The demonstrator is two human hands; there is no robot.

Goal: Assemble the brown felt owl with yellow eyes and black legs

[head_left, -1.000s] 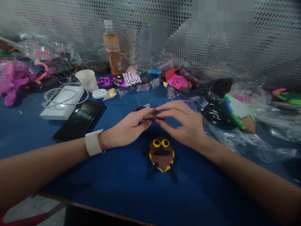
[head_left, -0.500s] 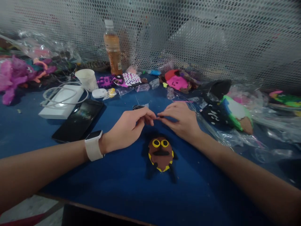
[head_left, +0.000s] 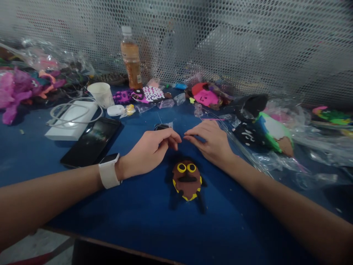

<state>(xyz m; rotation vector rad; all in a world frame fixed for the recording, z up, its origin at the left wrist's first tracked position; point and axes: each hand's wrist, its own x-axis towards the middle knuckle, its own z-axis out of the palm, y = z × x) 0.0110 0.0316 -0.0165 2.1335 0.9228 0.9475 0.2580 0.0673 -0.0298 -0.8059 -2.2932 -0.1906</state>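
Observation:
Over the blue table (head_left: 228,217), my left hand (head_left: 156,147), with a watch (head_left: 109,170) on its wrist, has its fingers curled and thumb drawn in. Facing it across a narrow gap, my right hand (head_left: 211,140) pinches thumb and forefinger together at the tips. Whatever either hand might hold is too small or hidden to make out. Just below both hands lies a brown clay figure (head_left: 190,189) with yellow-ringed eyes, a black bar across its middle, yellow edging and black limbs. Behind my left fingers a black lump (head_left: 161,127) with clear plastic is partly hidden.
On the left are a phone (head_left: 93,141), a white box (head_left: 72,119) with a coiled cable, and a paper cup (head_left: 100,95). A drink bottle (head_left: 131,60) stands before the perforated metal panel (head_left: 171,33). Clay pieces and plastic wrappers (head_left: 317,147) crowd the back and right.
My fingertips, nearly touching before, are now slightly farther apart. The view has shifted a little; the clay figure and the other things lie as they were.

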